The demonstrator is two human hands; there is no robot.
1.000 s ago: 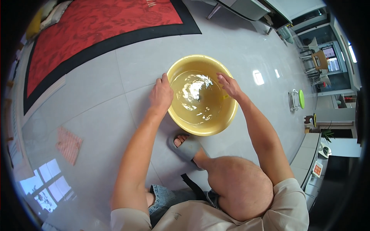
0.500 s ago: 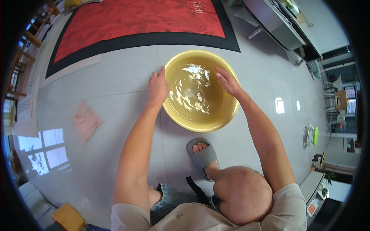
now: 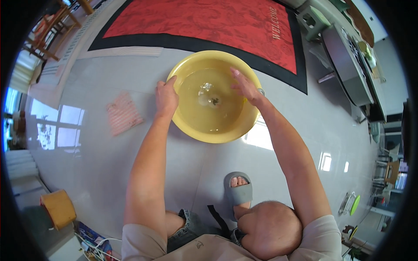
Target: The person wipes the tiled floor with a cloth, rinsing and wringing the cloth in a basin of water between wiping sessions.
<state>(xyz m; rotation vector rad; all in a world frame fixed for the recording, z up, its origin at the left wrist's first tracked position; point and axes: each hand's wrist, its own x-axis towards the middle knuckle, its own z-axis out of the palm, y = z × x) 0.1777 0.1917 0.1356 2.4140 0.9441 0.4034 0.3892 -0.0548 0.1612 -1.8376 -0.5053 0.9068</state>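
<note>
A round yellow basin (image 3: 209, 138) with water in it sits on the tiled floor in front of me. Through the water (image 3: 196, 115) a small dark spot shows near the middle of the bottom. My left hand (image 3: 166, 98) is closed on the basin's left rim. On the other side, my right hand (image 3: 246, 87) reaches in over the right rim, fingers apart and holding nothing. Whether its fingertips touch the water I cannot tell. A small shiny metal piece (image 3: 261, 92) shows beside my right wrist.
Beyond the basin lies a red mat (image 3: 196, 19) with a black border. A pink-and-white striped cloth (image 3: 123, 114) is on the floor at left. My foot in a grey slipper (image 3: 240, 191) stands nearer. A grey-topped table (image 3: 348, 65) and a green stool (image 3: 312, 22) are at far right.
The view has turned, so the basin sits slightly further left. Ripples on the water have mostly calmed. My right hand's fingers have spread; my left hand stays on the rim.
</note>
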